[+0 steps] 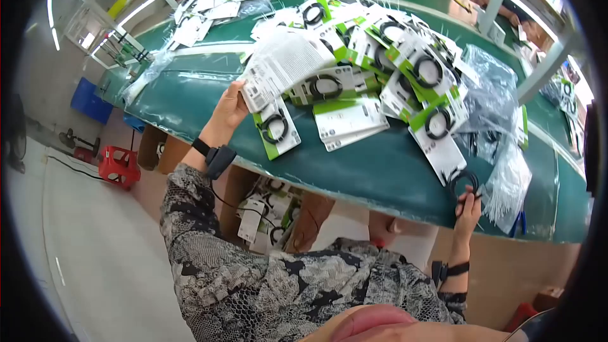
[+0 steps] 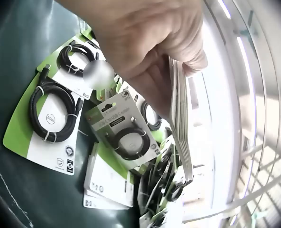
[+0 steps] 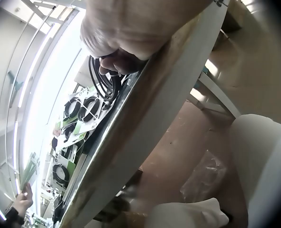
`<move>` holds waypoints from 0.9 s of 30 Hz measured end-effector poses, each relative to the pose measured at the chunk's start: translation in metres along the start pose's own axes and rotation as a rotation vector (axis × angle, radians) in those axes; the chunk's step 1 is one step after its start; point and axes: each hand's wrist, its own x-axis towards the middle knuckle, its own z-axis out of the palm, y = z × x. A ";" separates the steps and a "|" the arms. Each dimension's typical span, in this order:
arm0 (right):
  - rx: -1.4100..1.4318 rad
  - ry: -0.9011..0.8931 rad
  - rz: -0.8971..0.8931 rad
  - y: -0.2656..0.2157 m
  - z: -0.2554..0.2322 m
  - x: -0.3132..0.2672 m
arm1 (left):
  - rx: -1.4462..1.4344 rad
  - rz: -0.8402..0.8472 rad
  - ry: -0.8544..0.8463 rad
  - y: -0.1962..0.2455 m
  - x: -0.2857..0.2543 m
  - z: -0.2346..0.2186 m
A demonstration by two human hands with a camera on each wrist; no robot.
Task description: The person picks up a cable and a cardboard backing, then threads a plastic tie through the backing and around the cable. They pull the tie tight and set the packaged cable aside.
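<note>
— On the green table (image 1: 354,171), what has each hand got?

— At the near edge, the right hand (image 1: 468,206) has its fingers curled round a coiled black cable (image 1: 463,182). The right wrist view shows the loops of that cable (image 3: 101,78) hanging under the closed grip, just over the table's rim (image 3: 145,118).

— And the left?

— The left hand (image 1: 229,109) is raised over the table's left side, thumb and fingers pinched on a fanned stack of white printed cards (image 1: 285,63). From the left wrist camera the stack (image 2: 180,123) is seen edge-on, clamped between the fingers.

— What lies around them?

— A wide heap of green-and-white cable packs (image 1: 405,63) is spread across the middle of the table. One single pack (image 1: 276,128) lies just under the held stack, near the left hand. Clear plastic bags (image 1: 500,120) are piled at the right, close to the right hand. A cardboard box (image 1: 269,212) holding more packs sits under the table, and a red stool (image 1: 119,166) stands on the floor at the left.
</note>
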 end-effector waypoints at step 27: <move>-0.043 0.137 0.085 -0.006 0.003 -0.001 | 1.598 0.654 0.415 0.028 0.324 -0.094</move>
